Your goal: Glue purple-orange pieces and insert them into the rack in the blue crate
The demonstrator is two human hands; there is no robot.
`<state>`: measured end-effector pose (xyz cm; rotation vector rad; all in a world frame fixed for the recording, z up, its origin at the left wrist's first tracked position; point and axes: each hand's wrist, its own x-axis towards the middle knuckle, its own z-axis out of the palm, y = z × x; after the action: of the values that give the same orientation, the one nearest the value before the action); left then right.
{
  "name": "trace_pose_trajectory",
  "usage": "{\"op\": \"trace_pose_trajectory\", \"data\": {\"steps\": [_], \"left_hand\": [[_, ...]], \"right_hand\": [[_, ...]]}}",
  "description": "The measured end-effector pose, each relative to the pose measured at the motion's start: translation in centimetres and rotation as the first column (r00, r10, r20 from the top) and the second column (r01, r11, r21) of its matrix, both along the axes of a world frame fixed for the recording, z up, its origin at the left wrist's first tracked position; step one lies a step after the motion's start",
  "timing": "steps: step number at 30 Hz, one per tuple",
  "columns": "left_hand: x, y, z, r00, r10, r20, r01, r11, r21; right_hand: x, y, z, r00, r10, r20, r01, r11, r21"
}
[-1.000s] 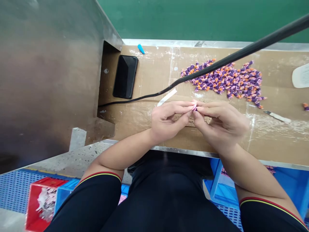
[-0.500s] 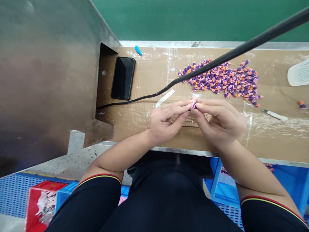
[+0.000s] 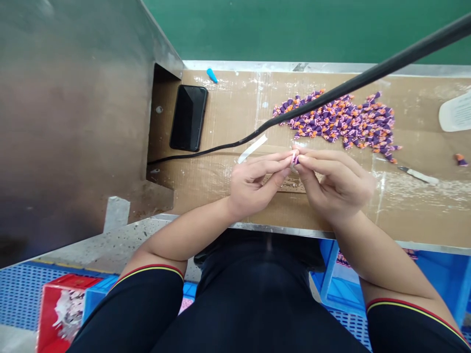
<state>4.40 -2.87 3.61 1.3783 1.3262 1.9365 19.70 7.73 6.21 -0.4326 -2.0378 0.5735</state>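
A small pink and purple piece (image 3: 295, 160) is between the two hands, over the cardboard-covered table (image 3: 224, 113) and near its front edge. The left hand (image 3: 253, 184) pinches it from the left with the fingertips and thumb close together, and the right hand (image 3: 334, 181) does likewise from the right, so the fingers hide most of its shape. Because of this, I cannot tell how much work on this piece is done; as it is in both hands, I judge that it is not yet finished. Just beyond the hands lies a heap (image 3: 342, 122) of many small purple, pink and orange pieces, which look already formed, and a single similar piece (image 3: 460, 160) lies well apart at the right. How many are left to make, the view does not show. A white strip (image 3: 252, 148) lies just beside the left hand, while a knife-like tool (image 3: 419, 175) rests to the right of the right hand, held by nobody. Farther out, a black cable (image 3: 258, 132) passes in front of the heap, and a phone (image 3: 189, 117) lies at the left.
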Motion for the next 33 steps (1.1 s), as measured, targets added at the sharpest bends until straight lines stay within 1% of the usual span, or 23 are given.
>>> {"op": "trace_pose_trajectory", "data": {"steps": [3,7,10,12,16,20,23,25,27,29,31,32,33], "left_hand": [[-0.2,0.0,-0.1,1.000,-0.006,-0.018,0.007,1.000,0.019],[-0.3,0.0,0.0,0.998,-0.007,-0.062,0.007,1.000,0.002],[-0.1,0.1,-0.1,0.999,0.020,-0.027,-0.020,1.000,0.010],[-0.1,0.1,-0.1,1.000,0.023,-0.001,-0.023,1.000,-0.008],[-0.1,-0.1,0.0,1.000,-0.011,0.012,0.011,0.999,-0.039],[0.0,-0.2,0.0,0.998,-0.040,0.042,0.040,0.999,0.004],[0.0,-0.1,-0.1,0.996,-0.070,0.058,0.069,0.998,0.013],[-0.1,0.0,-0.2,0.993,-0.094,0.068,0.093,0.995,0.022],[-0.2,0.1,-0.3,0.993,-0.104,0.062,0.102,0.994,0.034],[-0.3,0.2,-0.3,0.996,-0.086,0.036,0.085,0.996,0.031],[-0.3,0.3,-0.4,0.998,-0.057,0.009,0.057,0.998,0.003],[-0.2,0.3,-0.4,0.999,-0.040,0.005,0.040,0.999,-0.018],[-0.2,0.3,-0.4,1.000,-0.024,0.008,0.024,0.999,-0.040]], "right_hand": [[-0.2,-0.1,0.3,1.000,-0.002,-0.021,0.003,1.000,0.015],[0.0,-0.2,0.5,0.997,-0.048,0.064,0.050,0.999,-0.017],[0.1,-0.3,0.8,0.998,-0.019,0.058,0.021,0.999,-0.029],[0.1,-0.3,0.9,0.999,-0.010,0.053,0.012,0.999,-0.031],[0.0,-0.3,0.7,0.997,-0.032,0.074,0.034,0.999,-0.024],[-0.1,-0.2,0.4,0.998,-0.054,0.031,0.054,0.998,0.016],[-0.2,0.2,0.5,1.000,0.004,0.006,-0.004,1.000,0.009],[0.0,1.1,0.6,0.998,0.055,0.016,-0.055,0.998,-0.003],[0.9,2.5,0.9,0.997,0.039,0.069,-0.037,0.999,-0.031],[2.7,4.2,1.4,0.986,-0.036,0.160,0.044,0.998,-0.046],[5.4,6.0,2.1,0.958,-0.110,0.265,0.113,0.994,0.004],[7.1,6.7,2.4,0.936,-0.138,0.323,0.128,0.990,0.051],[8.8,7.3,2.6,0.912,-0.143,0.385,0.111,0.988,0.104]]}}
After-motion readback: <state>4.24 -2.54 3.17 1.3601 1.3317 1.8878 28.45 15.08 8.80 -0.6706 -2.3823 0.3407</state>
